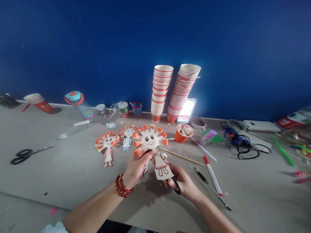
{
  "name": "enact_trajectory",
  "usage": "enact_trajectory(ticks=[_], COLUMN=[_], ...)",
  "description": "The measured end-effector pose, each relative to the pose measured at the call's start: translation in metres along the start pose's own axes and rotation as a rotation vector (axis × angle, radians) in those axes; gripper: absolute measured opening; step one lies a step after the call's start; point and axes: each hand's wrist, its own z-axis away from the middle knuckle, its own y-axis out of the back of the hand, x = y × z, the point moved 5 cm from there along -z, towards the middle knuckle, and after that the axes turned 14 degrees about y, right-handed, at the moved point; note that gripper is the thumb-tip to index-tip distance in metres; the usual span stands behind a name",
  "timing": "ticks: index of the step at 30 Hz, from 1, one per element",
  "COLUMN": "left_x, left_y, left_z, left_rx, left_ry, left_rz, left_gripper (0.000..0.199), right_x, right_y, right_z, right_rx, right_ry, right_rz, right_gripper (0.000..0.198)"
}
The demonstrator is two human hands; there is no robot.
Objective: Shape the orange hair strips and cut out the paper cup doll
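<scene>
1. White-and-orange paper doll [150, 141] in left hand [136, 170], pinched under the thumb, with drawn dress [160, 163] near right fingers.
2. Black-handled scissors [177, 186] in right hand [183, 183], gripped at the handle beside the paper's lower edge; blades mostly hidden.
3. Two other dolls [108, 158] beyond left fingers, to their left.
4. Past right fingers, wooden stick [183, 157]; to their right, black pen [201, 175] and red-capped marker [213, 175].

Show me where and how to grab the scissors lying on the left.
Probably by the black loops, coming from the left. The scissors lie flat on the table, loops leftmost and metal blades pointing right, so that side should keep you clear of them.
</scene>
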Motion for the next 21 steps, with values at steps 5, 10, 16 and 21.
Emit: enact_trajectory(ticks=[5, 10, 16, 21], left_x=[0.003, 0.016, 0.023, 0.03], left_y=[0.001, 0.011, 0.014, 0.011], left_z=[0.002, 0.003, 0.008, 0.012], left_rx=[0.025, 0.138, 0.161, 0.136], left_ry=[-0.02, -0.15, -0.236, -0.276], left_rz=[0.094, 0.002, -0.177, -0.258], left_gripper=[0.027, 0.023, 0.023, 0.024], right_x=[-0.006, 0.002, 0.003, 0.004], right_y=[-0.001, 0.008, 0.006, 0.008], right_z=[-0.002, 0.003, 0.004, 0.006], right_rx=[-0.036, -0.034, -0.026, 0.003], right_ry=[0.01, -0.014, -0.054, -0.082], right_rz=[-0.028, 0.0, 0.005, 0.011], right_gripper=[0.061, 0.06, 0.061, 0.059])
